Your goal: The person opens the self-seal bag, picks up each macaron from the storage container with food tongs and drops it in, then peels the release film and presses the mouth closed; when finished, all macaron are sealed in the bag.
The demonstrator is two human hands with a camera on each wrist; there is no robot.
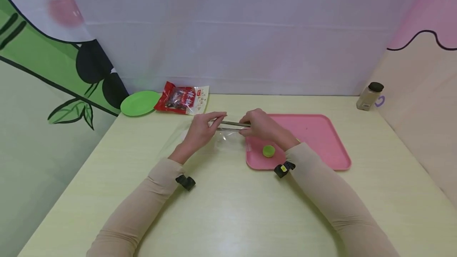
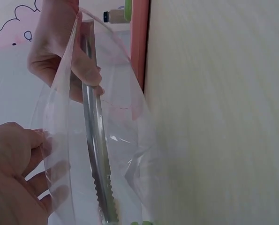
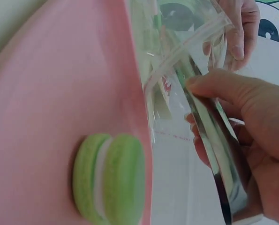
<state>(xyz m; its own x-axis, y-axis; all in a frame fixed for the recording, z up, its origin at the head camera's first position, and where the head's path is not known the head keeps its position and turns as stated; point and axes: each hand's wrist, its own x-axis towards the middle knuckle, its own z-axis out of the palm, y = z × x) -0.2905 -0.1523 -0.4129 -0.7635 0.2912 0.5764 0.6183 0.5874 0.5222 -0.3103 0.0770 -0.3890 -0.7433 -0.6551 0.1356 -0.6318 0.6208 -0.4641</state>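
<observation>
My right hand [image 1: 263, 125] grips metal tongs [image 2: 96, 126], whose serrated tips reach into a clear plastic bag [image 2: 120, 140]. With thumb and fingers my left hand [image 1: 201, 130] holds the bag by its side, and several of those fingers show through the film in the left wrist view. Below the right forearm a green macaron [image 3: 123, 178] with a pale filling lies on a pink tray [image 1: 317, 142]. Small green bits appear at the bottom edge of the left wrist view; what they are is unclear.
A green plate [image 1: 140, 103] and a red-and-white snack packet [image 1: 182, 99] lie at the table's back left. At the back right corner stands a jar with a black lid [image 1: 369, 96]. The tray sits right of centre on the pale table [image 1: 228, 217].
</observation>
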